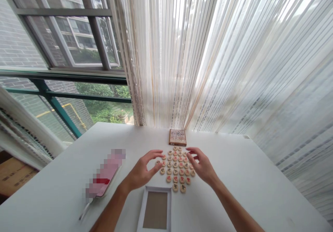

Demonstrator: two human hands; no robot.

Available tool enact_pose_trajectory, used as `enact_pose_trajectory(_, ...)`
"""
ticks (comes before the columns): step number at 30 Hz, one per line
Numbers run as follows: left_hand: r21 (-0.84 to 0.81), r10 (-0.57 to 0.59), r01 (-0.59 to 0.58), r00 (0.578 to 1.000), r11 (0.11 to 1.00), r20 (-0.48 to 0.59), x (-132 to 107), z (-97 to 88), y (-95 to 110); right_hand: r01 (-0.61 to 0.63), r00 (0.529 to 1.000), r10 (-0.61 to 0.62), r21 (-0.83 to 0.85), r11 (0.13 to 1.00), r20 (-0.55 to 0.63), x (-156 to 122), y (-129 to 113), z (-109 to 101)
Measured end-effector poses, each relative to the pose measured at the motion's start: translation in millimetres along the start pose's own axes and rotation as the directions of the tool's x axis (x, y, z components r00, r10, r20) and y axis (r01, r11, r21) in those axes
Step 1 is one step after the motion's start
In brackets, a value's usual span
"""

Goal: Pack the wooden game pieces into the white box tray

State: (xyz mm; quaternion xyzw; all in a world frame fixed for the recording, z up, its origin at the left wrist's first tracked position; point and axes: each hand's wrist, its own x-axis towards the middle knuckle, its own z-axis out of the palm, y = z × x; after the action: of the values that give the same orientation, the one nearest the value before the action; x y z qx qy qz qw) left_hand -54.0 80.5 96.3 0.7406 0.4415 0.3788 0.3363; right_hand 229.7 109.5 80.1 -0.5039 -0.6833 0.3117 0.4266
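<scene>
Round wooden Chinese chess pieces [181, 165] with red and black characters lie flat on the white table in close rows, forming a rough diamond. My left hand [145, 169] is at the left edge of this group, thumb and fingers spread, with nothing visible between them. On the opposite side, my right hand [202, 165] has its fingers curved but apart, the tips over or beside the pieces at the right edge. Whether those tips touch a piece is unclear, and this hand partly hides a few pieces there.
Behind the pieces sits a small printed box [177, 137]. A shallow white-rimmed box part [143, 207] lies in front, near my left forearm. To the left is a pink, partly pixelated object [109, 176]. Striped curtains [166, 68] and a window border the far table edge.
</scene>
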Motion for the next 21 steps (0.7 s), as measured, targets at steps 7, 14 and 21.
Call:
enact_pose_trajectory(7,0.102,-0.208,0.193,0.964,0.976,0.165,-100,11.2,-49,0.042,0.976,-0.049,0.04,0.998,0.211,-111,-4,29)
enact_pose_trajectory(14,0.153,-0.23,0.2,0.95,0.968,0.21,-137,15.6,-59,0.227,0.941,-0.194,-0.091,0.97,0.277,-151,33,65)
enact_pose_trajectory(21,0.185,-0.223,0.189,0.957,0.965,0.184,-138,19.7,-63,0.236,0.935,-0.183,-0.15,0.96,0.303,-153,31,68)
